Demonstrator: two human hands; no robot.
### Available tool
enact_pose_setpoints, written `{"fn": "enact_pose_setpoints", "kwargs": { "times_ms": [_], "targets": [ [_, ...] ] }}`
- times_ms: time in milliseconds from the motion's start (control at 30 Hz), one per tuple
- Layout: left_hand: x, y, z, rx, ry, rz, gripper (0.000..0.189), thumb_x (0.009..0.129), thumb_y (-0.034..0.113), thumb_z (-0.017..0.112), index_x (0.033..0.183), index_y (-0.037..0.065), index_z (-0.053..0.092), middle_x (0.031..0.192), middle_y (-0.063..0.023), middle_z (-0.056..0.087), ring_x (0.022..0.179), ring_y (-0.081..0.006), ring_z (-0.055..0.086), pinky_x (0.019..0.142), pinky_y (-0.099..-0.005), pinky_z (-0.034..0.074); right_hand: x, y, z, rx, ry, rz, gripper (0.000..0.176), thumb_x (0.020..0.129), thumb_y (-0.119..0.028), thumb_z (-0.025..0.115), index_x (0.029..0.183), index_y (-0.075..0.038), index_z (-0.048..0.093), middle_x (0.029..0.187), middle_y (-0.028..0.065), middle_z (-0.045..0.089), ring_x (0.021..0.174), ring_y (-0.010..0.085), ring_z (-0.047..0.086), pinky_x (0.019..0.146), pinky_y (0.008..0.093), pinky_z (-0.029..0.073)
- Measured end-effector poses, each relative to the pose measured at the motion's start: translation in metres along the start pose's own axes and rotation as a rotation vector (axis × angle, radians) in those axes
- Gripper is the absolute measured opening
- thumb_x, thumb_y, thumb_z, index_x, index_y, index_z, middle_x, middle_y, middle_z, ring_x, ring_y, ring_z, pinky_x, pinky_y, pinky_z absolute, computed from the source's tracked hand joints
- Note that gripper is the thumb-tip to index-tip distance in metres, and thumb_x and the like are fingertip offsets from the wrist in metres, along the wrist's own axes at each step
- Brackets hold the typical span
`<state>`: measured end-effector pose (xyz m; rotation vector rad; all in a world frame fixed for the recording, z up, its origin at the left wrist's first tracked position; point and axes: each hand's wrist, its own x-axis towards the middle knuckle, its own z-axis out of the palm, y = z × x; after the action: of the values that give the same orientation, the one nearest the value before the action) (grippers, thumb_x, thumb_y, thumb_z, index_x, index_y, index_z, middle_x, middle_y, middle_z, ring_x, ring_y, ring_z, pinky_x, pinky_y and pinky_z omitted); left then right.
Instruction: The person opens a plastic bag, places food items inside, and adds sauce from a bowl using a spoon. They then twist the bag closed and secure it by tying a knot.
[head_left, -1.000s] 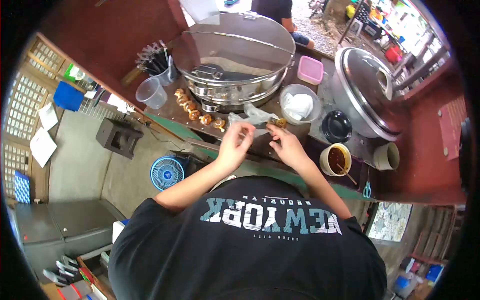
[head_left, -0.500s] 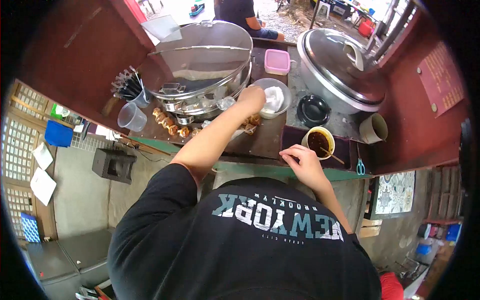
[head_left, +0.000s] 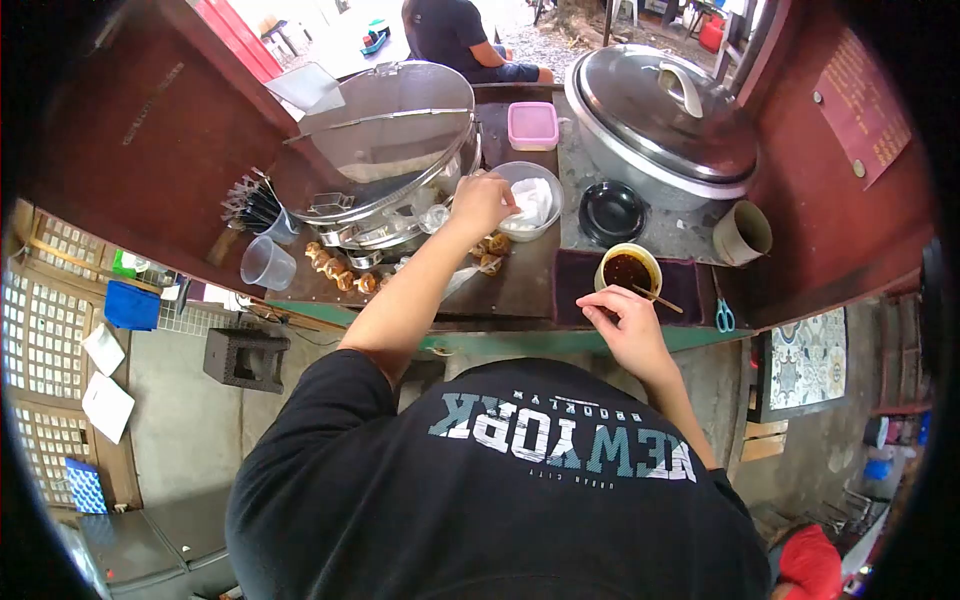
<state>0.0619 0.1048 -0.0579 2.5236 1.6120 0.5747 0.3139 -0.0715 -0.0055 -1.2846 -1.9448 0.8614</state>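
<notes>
My left hand [head_left: 483, 207] is at the left rim of a clear round bowl [head_left: 551, 224]. Its fingers are bent together beside the crumpled white material [head_left: 532, 200] inside; whether they pinch anything is hidden. My right hand [head_left: 630, 327] hovers at the near side of a cup of dark sauce [head_left: 626, 268], thumb and fingers slightly apart, nothing visible between them. A thin stick [head_left: 660, 298] leans out of the cup. Below my left forearm lie browned skewered pieces [head_left: 345, 281] and clear plastic [head_left: 462, 280].
A lidded steel display pot [head_left: 390, 150] stands left, a large lidded pot [head_left: 665, 130] right. Nearby are a pink-lidded box [head_left: 532, 126], black bowl [head_left: 612, 213], brown cup [head_left: 742, 234], blue scissors [head_left: 724, 315] and clear plastic cup [head_left: 268, 263]. A person [head_left: 455, 40] sits beyond the counter.
My left hand has drawn back slightly to the left from over the bowl. My right hand has shifted a little relative to the sauce cup. The whole view has tilted slightly.
</notes>
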Motion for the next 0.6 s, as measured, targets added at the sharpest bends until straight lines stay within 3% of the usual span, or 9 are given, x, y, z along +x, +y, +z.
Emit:
{"fn": "enact_pose_setpoints", "kwargs": {
  "times_ms": [100, 267, 367, 500, 533, 600],
  "targets": [
    [-0.007, 0.003, 0.000, -0.077, 0.099, -0.056, 0.020, 0.067, 0.025, 0.076, 0.075, 0.008, 0.070, 0.086, -0.0088, 0.066, 0.088, -0.0275, 0.061, 0.079, -0.0394, 0.046, 0.003, 0.001, 0.003, -0.008, 0.030, -0.038, 0.011, 0.083, -0.007, 0.063, 0.091, -0.001, 0.068, 0.083, 0.0064, 0.063, 0.071, 0.0155, 0.059, 0.061, 0.0257, 0.045],
    [-0.023, 0.005, 0.001, -0.297, 0.229, -0.168, 0.018, 0.071, 0.022, 0.075, 0.073, 0.006, 0.068, 0.086, -0.0100, 0.064, 0.085, -0.0289, 0.062, 0.075, -0.0376, 0.048, 0.010, -0.001, 0.007, 0.044, 0.062, 0.038, 0.011, 0.083, -0.008, 0.063, 0.090, -0.002, 0.067, 0.083, 0.0079, 0.063, 0.069, 0.0175, 0.058, 0.062, 0.0275, 0.046],
    [-0.032, 0.016, -0.014, -0.267, 0.321, -0.150, 0.014, 0.073, 0.017, 0.072, 0.073, 0.005, 0.065, 0.092, -0.0099, 0.064, 0.088, -0.0288, 0.061, 0.077, -0.0360, 0.048, 0.016, 0.006, 0.015, 0.121, 0.103, 0.042, 0.015, 0.081, -0.007, 0.064, 0.096, -0.003, 0.066, 0.087, 0.0084, 0.063, 0.070, 0.0178, 0.058, 0.063, 0.0284, 0.046],
    [-0.044, 0.025, -0.029, -0.393, 0.400, 0.052, 0.012, 0.075, 0.011, 0.068, 0.074, 0.004, 0.059, 0.098, -0.0097, 0.064, 0.095, -0.0273, 0.060, 0.079, -0.0351, 0.048, 0.028, 0.011, 0.028, 0.196, 0.202, 0.046, 0.035, 0.078, -0.005, 0.067, 0.112, -0.005, 0.059, 0.100, 0.0102, 0.060, 0.078, 0.0186, 0.058, 0.069, 0.0290, 0.048],
    [-0.048, 0.030, -0.036, -0.452, 0.392, 0.139, 0.012, 0.075, 0.009, 0.068, 0.075, 0.004, 0.057, 0.099, -0.0096, 0.064, 0.096, -0.0268, 0.060, 0.079, -0.0351, 0.048, 0.032, 0.007, 0.029, 0.049, 0.237, -0.035, 0.049, 0.075, -0.007, 0.070, 0.120, -0.007, 0.052, 0.108, 0.0126, 0.056, 0.088, 0.0226, 0.057, 0.077, 0.0336, 0.048],
    [-0.061, 0.043, -0.050, -0.609, 0.264, 0.213, 0.011, 0.076, 0.006, 0.066, 0.076, 0.005, 0.055, 0.100, -0.0099, 0.064, 0.097, -0.0207, 0.061, 0.079, -0.0331, 0.048, 0.043, -0.002, 0.031, -0.042, 0.258, -0.147, 0.052, 0.073, -0.009, 0.072, 0.122, -0.008, 0.051, 0.110, 0.0131, 0.055, 0.091, 0.0257, 0.057, 0.080, 0.0365, 0.046]
  ]
}}
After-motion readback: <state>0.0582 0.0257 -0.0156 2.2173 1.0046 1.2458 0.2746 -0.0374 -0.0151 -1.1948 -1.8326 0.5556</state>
